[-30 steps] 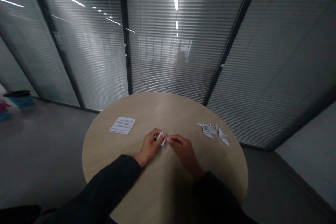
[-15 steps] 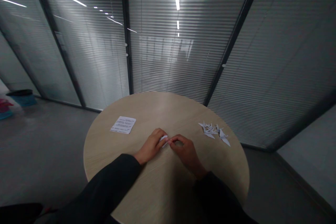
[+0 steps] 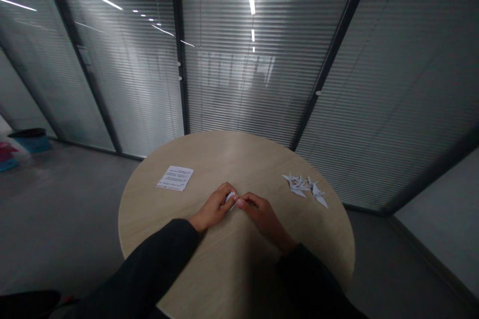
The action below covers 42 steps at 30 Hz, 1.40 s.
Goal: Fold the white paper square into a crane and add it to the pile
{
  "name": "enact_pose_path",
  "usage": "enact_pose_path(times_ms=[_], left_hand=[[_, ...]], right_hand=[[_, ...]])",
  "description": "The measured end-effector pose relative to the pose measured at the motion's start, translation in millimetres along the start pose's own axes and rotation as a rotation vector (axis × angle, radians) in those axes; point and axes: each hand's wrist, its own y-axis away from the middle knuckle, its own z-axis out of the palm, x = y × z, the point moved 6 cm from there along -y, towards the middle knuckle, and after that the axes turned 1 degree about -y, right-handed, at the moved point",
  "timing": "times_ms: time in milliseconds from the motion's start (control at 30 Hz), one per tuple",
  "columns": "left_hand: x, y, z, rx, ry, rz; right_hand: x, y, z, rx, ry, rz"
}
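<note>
Over the middle of the round table, a small folded piece of white paper [image 3: 230, 196] is mostly covered by my fingers. My left hand [image 3: 216, 205] is closed on it, thumb and fingers pinching it from the left. From the right, my right hand [image 3: 259, 213] pinches its near right edge, thumb against index finger. The fingertips of both hands almost meet there. How the paper is folded cannot be made out. Several white folded paper cranes [image 3: 297, 185] lie in a cluster to the right of my hands. A printed paper sheet or stack [image 3: 175, 178] lies flat to the left.
The light wooden round table [image 3: 232, 152] stands close to a glass partition with blinds [image 3: 239, 94]. On the floor at far left are a blue bin with a black rim [image 3: 35, 143] and a red and blue item [image 3: 6, 156]. A dark object shows at bottom left.
My right thumb and fingers have shifted slightly left along the paper's edge, with the fingers a little less curled. The left hand stays closed on the paper. The cranes and printed sheet have not moved.
</note>
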Motion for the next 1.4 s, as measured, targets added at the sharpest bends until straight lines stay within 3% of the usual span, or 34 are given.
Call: enact_pose_path(times_ms=[233,533,867,1133,1400], left_hand=[[0,1,1.4,-0.022,-0.068,0.02],[-4,0,3.5,-0.041,0.052,-0.008],[-14,-2,5.5,0.009,0.447,-0.249],[-20,-1,3.6,0.096,0.641,-0.362],[-24,1,10.3,0.048,0.707,-0.384]], right_hand=[[12,-4,4,-0.063,-0.173,0.042],[4,-2,0,-0.073,-0.218,0.048],[-20,6,-16,0.254,0.165,-0.215],[-21,8,-18,0.235,0.173,-0.237],[-18,8,-22,0.312,0.11,-0.236]])
